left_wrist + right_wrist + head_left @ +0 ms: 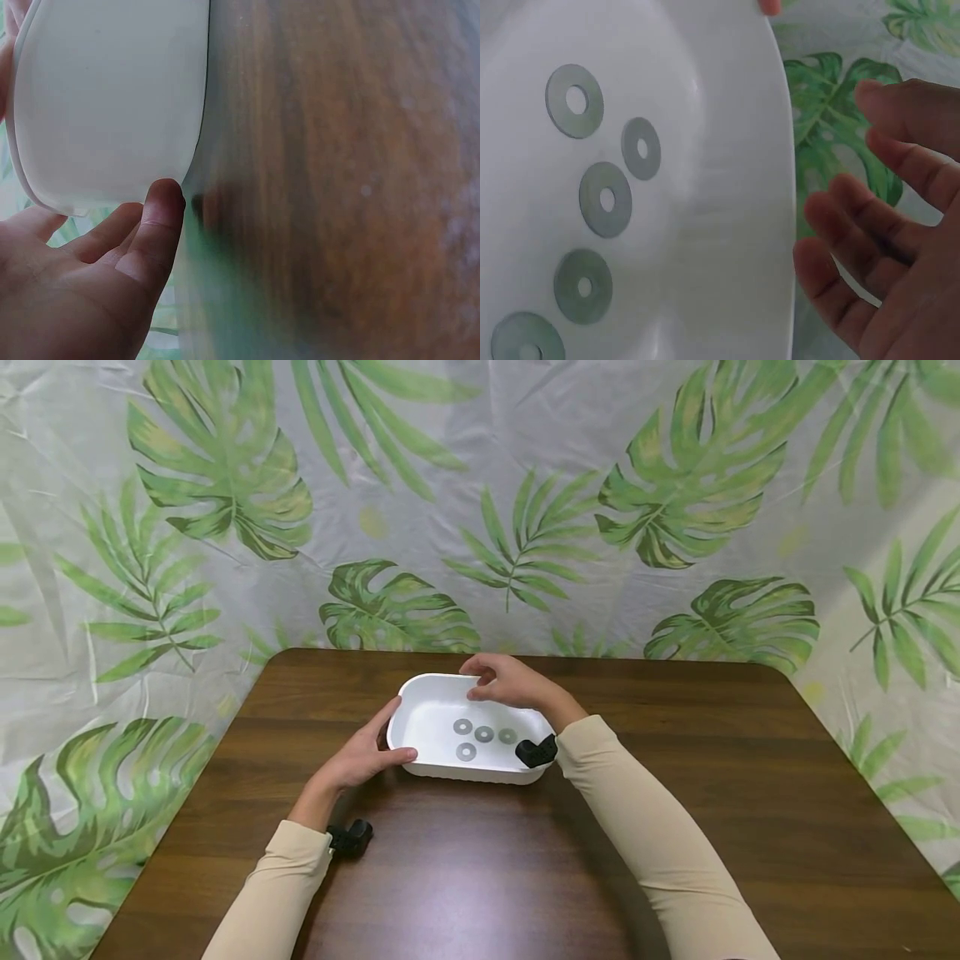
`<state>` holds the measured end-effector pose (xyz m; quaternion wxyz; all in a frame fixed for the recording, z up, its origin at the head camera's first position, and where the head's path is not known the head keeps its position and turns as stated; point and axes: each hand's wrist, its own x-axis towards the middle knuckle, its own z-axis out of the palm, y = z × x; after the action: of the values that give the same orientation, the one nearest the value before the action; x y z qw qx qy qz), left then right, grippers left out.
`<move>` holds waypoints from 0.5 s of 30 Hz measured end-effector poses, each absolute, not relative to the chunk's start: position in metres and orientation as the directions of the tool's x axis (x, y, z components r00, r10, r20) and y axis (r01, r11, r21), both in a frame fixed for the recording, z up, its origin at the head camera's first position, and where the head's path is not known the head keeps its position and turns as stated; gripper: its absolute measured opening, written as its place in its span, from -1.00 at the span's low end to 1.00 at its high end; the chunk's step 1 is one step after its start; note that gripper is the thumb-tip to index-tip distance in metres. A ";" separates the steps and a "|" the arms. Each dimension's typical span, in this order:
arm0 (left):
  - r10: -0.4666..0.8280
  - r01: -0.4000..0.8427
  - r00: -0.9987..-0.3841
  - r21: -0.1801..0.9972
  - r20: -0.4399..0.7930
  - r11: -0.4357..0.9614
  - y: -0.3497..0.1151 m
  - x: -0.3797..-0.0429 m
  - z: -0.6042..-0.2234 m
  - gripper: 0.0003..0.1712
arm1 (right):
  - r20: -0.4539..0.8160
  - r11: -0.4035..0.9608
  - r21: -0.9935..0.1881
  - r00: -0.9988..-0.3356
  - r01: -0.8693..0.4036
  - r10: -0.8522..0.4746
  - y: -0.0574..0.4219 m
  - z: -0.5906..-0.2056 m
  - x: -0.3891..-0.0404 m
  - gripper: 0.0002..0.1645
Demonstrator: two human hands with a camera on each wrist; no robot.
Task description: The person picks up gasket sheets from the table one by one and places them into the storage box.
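Observation:
A white oval-cornered tub [431,710] sits on the table. Several flat grey metal washers [483,734] lie loose on its floor, and they show large in the right wrist view, each washer [605,199] with a round centre hole. My left hand [358,758] grips the tub's left end, its thumb over the near corner and its fingers spread along the outer wall. In the left wrist view the thumb [161,217] presses the tub's side. My right hand [510,681] hovers over the far rim with loosely bent fingers, and nothing shows between them.
A dark brown wooden table [720,793] extends around the tub on all sides. Behind its far edge hangs a pale curtain [555,410] printed with green leaves. A black wrist camera [536,752] on the right cuff covers the tub's near right corner.

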<state>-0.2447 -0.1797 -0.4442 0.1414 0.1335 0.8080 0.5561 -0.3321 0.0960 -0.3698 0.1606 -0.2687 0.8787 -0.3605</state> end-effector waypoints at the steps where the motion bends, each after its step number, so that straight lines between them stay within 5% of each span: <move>1: 0.371 0.058 -0.925 0.937 -0.079 0.345 -0.180 -0.245 -0.444 0.17 | -0.081 0.602 -0.709 -0.804 -0.369 -0.589 0.098 -0.368 -0.331 -0.47; 15: 0.375 0.067 -0.924 0.931 -0.078 0.359 -0.179 -0.245 -0.444 0.16 | -0.054 0.660 -0.575 -0.783 -0.483 -0.620 0.142 -0.347 -0.297 -0.70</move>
<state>-0.2450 -0.1791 -0.4444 0.1399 0.1360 0.8124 0.5495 -0.2970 0.1419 -0.3469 0.1237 -0.3053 0.9027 -0.2768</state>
